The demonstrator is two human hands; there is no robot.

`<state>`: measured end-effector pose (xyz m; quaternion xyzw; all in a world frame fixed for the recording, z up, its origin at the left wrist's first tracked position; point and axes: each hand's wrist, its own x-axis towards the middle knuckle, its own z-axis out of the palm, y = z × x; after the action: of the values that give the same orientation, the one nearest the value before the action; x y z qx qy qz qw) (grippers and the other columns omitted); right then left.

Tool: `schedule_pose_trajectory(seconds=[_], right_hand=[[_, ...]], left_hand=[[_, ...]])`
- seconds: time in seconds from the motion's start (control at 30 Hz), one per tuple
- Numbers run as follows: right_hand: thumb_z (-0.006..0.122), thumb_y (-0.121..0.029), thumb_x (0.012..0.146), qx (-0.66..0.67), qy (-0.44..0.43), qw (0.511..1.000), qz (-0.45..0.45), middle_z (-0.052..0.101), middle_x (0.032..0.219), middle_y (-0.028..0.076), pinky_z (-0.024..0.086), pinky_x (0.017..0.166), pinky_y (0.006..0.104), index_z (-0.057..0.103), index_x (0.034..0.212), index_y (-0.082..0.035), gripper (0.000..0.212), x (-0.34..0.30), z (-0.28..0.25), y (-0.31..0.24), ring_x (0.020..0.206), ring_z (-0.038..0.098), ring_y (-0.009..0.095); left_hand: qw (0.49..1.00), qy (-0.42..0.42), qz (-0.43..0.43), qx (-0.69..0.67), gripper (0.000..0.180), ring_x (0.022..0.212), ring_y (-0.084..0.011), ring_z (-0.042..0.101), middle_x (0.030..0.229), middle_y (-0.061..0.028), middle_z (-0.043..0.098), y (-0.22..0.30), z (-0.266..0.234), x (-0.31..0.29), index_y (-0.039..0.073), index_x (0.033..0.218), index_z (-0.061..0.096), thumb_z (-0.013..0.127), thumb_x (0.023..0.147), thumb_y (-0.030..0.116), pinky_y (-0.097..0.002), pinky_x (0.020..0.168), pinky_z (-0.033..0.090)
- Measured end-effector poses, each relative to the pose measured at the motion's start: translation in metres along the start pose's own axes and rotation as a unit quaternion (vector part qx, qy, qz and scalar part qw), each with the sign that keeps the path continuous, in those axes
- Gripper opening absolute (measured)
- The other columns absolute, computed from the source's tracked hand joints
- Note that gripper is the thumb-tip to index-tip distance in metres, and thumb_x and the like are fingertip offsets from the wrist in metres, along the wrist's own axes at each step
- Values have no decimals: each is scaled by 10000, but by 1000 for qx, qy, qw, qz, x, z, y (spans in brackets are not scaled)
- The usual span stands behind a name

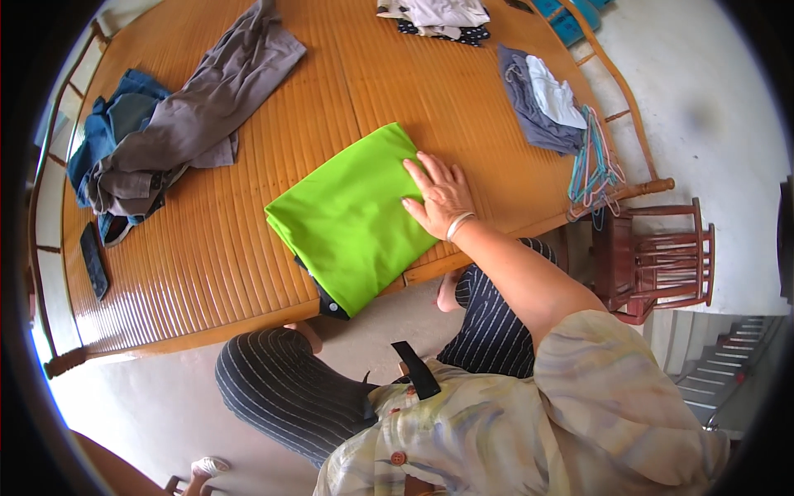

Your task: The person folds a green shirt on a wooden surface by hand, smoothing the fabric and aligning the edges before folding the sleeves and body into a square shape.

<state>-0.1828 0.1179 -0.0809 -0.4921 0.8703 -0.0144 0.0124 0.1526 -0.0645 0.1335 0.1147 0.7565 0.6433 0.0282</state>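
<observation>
A bright green folded cloth (pixel 351 215) lies at the near edge of the bamboo-slat bed (pixel 248 248). Its lower corner hangs a little over that edge. A strip of dark fabric with a white snap button (pixel 332 307) peeks out beneath this corner. My right hand (pixel 442 197) rests palm down at the right edge of the green cloth, fingers apart and gripping nothing. A white bangle (pixel 458 226) circles that wrist. My left hand is outside the view.
Grey-brown trousers (pixel 198 116) lie loosely over blue clothing (pixel 124 112) at left, near a dark phone-like slab (pixel 94 260). Folded clothes (pixel 442 15) sit at the far side; grey and white ones (pixel 542 99) at right. Hangers (pixel 594 169) dangle near a wooden chair (pixel 653 260).
</observation>
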Motion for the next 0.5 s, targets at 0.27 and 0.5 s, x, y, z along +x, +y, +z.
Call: schedule_pose_trajectory(seconds=[0.27, 0.5], right_hand=[[497, -429, 853, -9, 8, 1000, 5, 270, 1423, 134, 242, 1023, 524, 303, 1384, -152, 630, -5, -1, 7, 1288, 308, 309], [488, -456, 861, -3, -19, 999, 39, 257, 1428, 104, 214, 1034, 574, 289, 1388, -186, 625, -14, 4, 32, 1319, 264, 282]], left_hand=[[982, -106, 123, -100, 365, 916, -240, 610, 1110, -186, 575, -2, 3, 28, -52, 1132, 550, 586, 835, 156, -356, 774, 506], [977, 132, -129, -106, 420, 985, -316, 590, 1194, -224, 525, -60, 20, 139, -54, 1172, 523, 594, 837, 188, -407, 848, 480]])
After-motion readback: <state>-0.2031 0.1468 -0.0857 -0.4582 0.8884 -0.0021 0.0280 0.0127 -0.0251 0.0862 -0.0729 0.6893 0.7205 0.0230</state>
